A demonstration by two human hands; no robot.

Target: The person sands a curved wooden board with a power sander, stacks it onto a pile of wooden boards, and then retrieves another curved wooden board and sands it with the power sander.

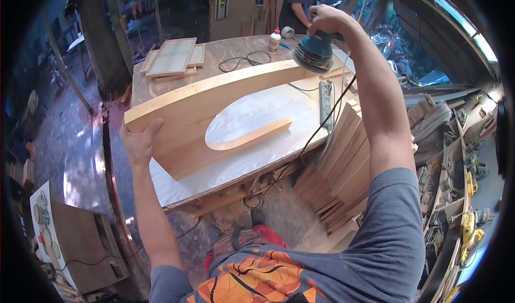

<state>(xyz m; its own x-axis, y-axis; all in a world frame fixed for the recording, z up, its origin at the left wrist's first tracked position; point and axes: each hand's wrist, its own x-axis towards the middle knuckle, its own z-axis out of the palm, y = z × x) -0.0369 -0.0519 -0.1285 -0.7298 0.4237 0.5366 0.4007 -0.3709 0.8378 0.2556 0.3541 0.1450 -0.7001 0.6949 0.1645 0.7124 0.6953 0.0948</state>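
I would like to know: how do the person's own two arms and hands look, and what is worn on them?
The left hand and the right hand are bare, without visible gloves or wristbands. Both forearms are uncovered. Short, dark grey fabric sleeves cover the upper arms, with no visible markings.

Notched board [190,121] upright, sander [315,49] perhaps touching

my board [185,121], mid-frame, is smooth, matt wood; the sander [314,49] i hold, upper right of the frame, looks like plastic; my shirt [335,273], at the bottom, is matt cloth.
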